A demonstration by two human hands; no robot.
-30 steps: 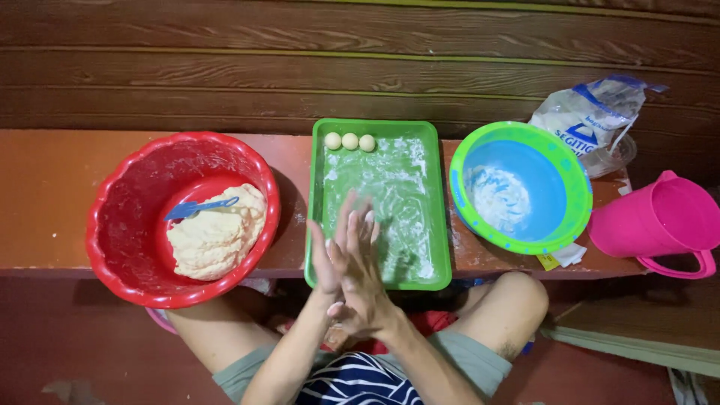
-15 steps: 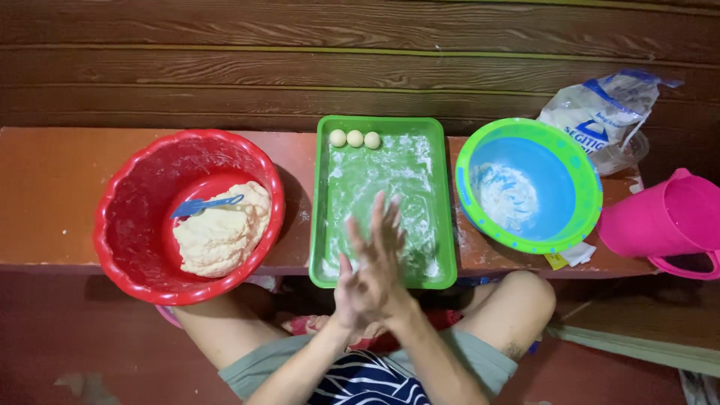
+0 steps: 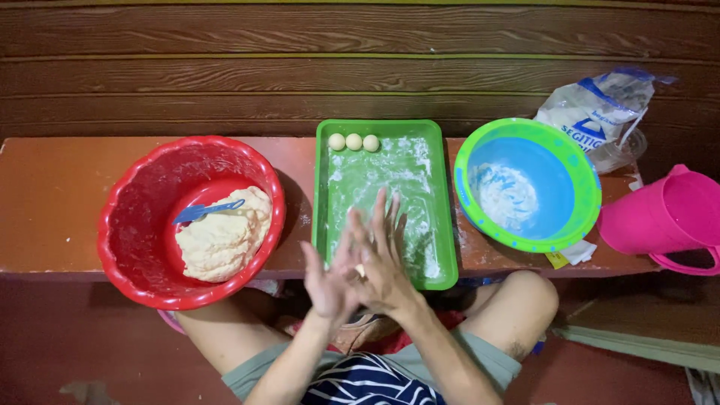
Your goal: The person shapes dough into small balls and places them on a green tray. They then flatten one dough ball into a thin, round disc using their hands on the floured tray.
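My left hand (image 3: 328, 283) and my right hand (image 3: 384, 259) are pressed palm to palm over the near edge of a floured green tray (image 3: 422, 176). A small pale piece of dough (image 3: 361, 270) shows between the palms. Three small dough balls (image 3: 353, 142) sit in a row at the tray's far left corner. Left of the tray, a red basin (image 3: 135, 225) holds a big lump of dough (image 3: 221, 244) with a blue plastic spatula (image 3: 201, 212) lying on it.
A blue bowl with a green rim (image 3: 577, 165), holding some flour, stands right of the tray. Behind it lies a plastic bag of flour (image 3: 592, 109). A pink jug (image 3: 667, 217) is at the far right. All rest on a reddish wooden bench (image 3: 52, 195) against a plank wall.
My palms have kept sliding against each other, fingers shifting from upright to fanned. The view has drifted slightly. Nothing on the bench has moved.
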